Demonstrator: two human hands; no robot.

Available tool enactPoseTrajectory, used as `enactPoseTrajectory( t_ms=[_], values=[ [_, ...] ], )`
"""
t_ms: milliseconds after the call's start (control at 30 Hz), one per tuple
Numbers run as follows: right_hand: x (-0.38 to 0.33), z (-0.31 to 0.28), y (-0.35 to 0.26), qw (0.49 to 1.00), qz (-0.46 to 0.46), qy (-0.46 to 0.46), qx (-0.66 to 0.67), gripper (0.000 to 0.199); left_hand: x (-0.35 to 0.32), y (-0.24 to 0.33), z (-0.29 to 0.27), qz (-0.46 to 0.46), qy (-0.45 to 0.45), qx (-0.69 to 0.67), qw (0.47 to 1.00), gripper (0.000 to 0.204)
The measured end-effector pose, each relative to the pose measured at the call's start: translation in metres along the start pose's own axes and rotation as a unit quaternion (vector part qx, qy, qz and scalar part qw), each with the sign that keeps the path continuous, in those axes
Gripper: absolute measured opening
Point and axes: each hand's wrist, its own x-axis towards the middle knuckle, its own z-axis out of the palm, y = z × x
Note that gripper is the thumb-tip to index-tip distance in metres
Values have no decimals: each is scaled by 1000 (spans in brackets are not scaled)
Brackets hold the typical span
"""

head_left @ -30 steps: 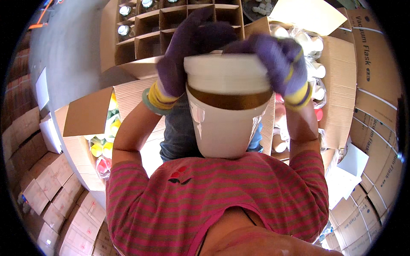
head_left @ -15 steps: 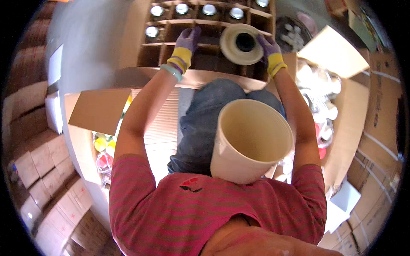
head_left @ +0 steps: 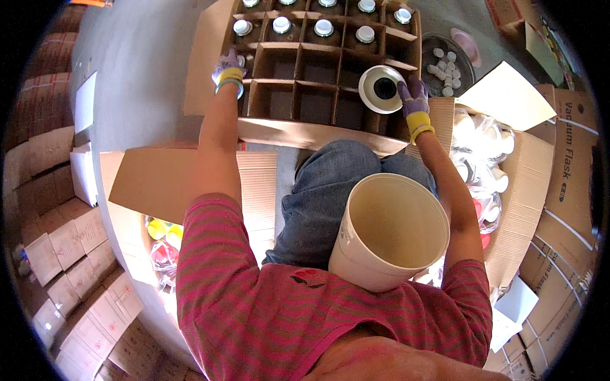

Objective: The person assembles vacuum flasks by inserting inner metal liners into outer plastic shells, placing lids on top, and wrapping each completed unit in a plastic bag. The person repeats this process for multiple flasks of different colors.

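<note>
A divided carton (head_left: 318, 82) lies at the far middle, with capped flasks (head_left: 324, 27) standing in its far compartments. The left hand (head_left: 229, 68) rests on its left wall; the right hand (head_left: 414, 98) holds a flask (head_left: 381, 89) over a right-side compartment. A bucket (head_left: 391, 232) sits near, in the person's lap, right of centre. Far right of the carton stands a bowl of caps (head_left: 448, 60). An open box (head_left: 508, 184) lies right, stacked cartons (head_left: 57, 254) left.

Packing warehouse, stacked cartons (head_left: 70, 279) (piled high), divided box (head_left: 318, 63) of flasks
</note>
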Motion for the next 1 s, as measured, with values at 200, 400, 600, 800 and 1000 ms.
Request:
enactPoseTrajectory(
  t_ms=[200, 400, 600, 800, 1000],
  values=[
    [-53, -46, -86, 995, -46, -60, 66, 44, -39, -26, -61, 90, 103, 71, 988, 73],
    [-60, -60, -175, 780, 89, -379, 489, 45, -245, 60, -226, 407, 339, -121, 839, 52],
    [-87, -111, -259, 574, 49, -401, 712, 57, -360, 104, -255, 662, 161, -116, 723, 69],
    [-122, -155, -182, 793, -45, -342, 502, 44, -349, 115, -199, 648, 153, -472, 578, 68],
    [-194, -200, -192, 788, 45, -446, 422, 75, -387, 95, -133, 482, 112, -538, 682, 69]
  ],
)
